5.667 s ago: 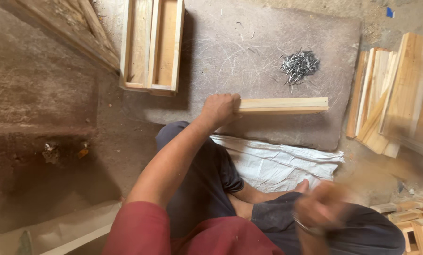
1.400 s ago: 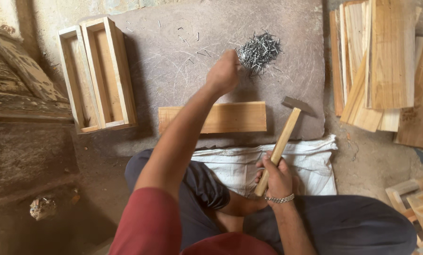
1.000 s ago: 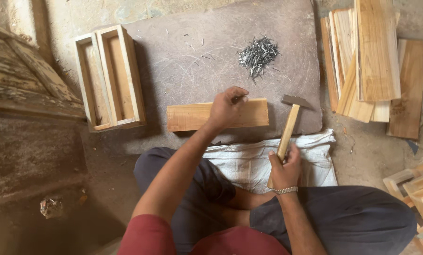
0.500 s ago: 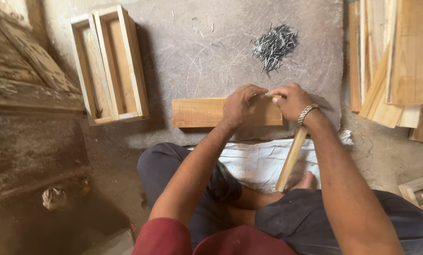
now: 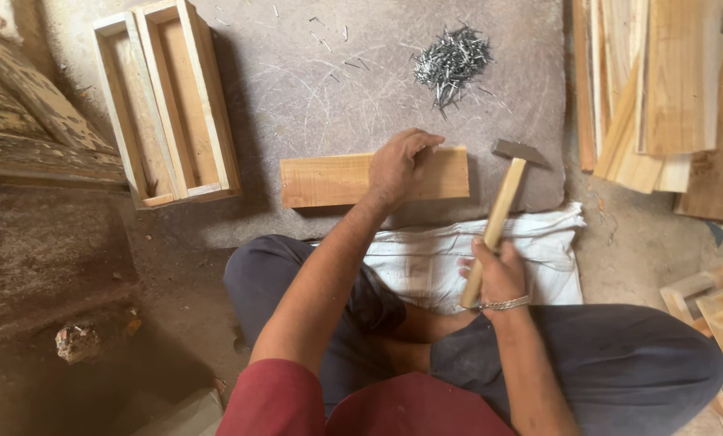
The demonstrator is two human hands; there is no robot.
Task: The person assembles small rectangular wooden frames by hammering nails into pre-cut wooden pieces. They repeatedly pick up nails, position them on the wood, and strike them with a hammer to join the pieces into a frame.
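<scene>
My left hand (image 5: pixel 402 165) rests on a short wooden board (image 5: pixel 329 179) that lies flat on a grey stone slab (image 5: pixel 313 89). Its fingers are pinched together over the board's right part; whether a nail is between them I cannot tell. My right hand (image 5: pixel 498 274) grips the wooden handle of a hammer (image 5: pixel 502 198). The hammer's metal head is raised to the right of the board. A heap of loose nails (image 5: pixel 450 60) lies on the slab behind the board.
A narrow wooden box frame with two long compartments (image 5: pixel 167 101) lies at the left of the slab. Stacked wooden planks (image 5: pixel 660 89) fill the right side. A white sack (image 5: pixel 458 258) is spread under my legs. Small wooden frames (image 5: pixel 716 307) sit at the far right.
My right hand has drawn back from the board toward my lap and lifted the hammer, whose head now hangs beside the board's right end. My left hand stays on the board.
</scene>
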